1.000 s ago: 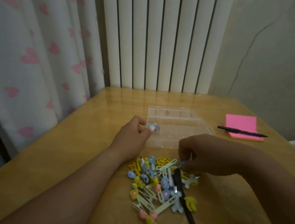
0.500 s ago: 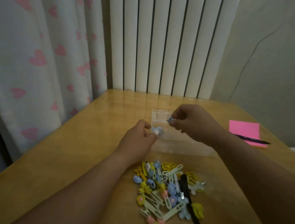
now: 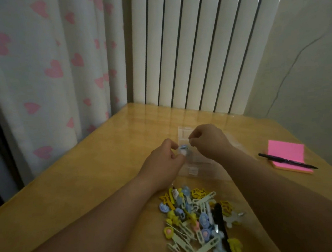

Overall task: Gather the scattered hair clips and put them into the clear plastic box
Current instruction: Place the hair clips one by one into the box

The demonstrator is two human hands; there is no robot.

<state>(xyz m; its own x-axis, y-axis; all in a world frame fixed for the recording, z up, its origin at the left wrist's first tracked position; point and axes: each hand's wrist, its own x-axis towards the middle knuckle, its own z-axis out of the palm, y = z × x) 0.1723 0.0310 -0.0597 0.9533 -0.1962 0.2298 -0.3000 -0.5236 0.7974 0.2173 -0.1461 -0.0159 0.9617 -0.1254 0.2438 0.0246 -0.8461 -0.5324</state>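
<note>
A small round blue-and-white plastic hair clip is pinched between the thumb and fingertips of the left hand, just over the left edge of the clear, shallow plastic box. The right hand is held just beside it above the box, its fingers curled tightly together; whether anything is pinched in them cannot be told. The box is laid flat on the glossy yellow wooden table, and nothing can be made out inside it. A loose heap of pastel blue, yellow, pink and pale green plastic hair clips is found nearer the body, between the forearms, with a long black clip laid across it. Such clips are judged light, stiff and smooth, so they are best taken by the flat bar or across the moulded charm, one or two at a time. Tangled ones are likely to be dragged along, and thin prongs may be snapped if forced. A pink sticky-note pad with a black pen on it is seen well apart on the right
</note>
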